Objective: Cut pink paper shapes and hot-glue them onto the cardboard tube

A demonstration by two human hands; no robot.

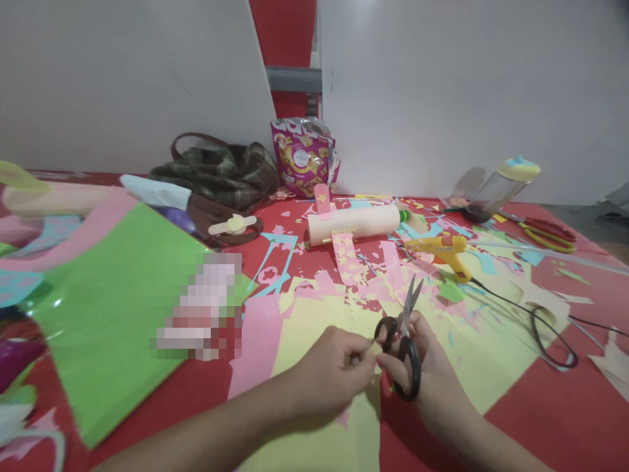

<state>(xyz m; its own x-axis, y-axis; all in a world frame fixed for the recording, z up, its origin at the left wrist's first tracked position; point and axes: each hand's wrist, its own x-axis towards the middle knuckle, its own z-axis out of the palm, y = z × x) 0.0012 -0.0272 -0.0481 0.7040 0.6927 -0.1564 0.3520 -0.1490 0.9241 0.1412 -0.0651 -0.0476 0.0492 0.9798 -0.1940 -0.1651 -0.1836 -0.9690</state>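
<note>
A pair of scissors (407, 347) with black handles hangs in my right hand (428, 364), its blades slightly parted and pointing up and away. Fingers of that hand pass through the handle loops. Beside it, my left hand (339, 367) is closed in a pinch on a small, thin yellowish piece (372, 345), too small to name. The two hands nearly meet at the fingertips. Beneath them lies pale yellow paper (314, 419). Just beyond is a white tube (354, 224) with pink star-patterned strips (344, 255) on it.
A yellow glue gun (445, 252) with a black cord lies to the right. Green paper (118, 295) covers the left. A purple snack bag (304, 157), a plaid cloth bag (216, 170) and a clear cylinder (504, 187) stand at the back. Red-handled pliers (548, 233) lie far right among paper scraps.
</note>
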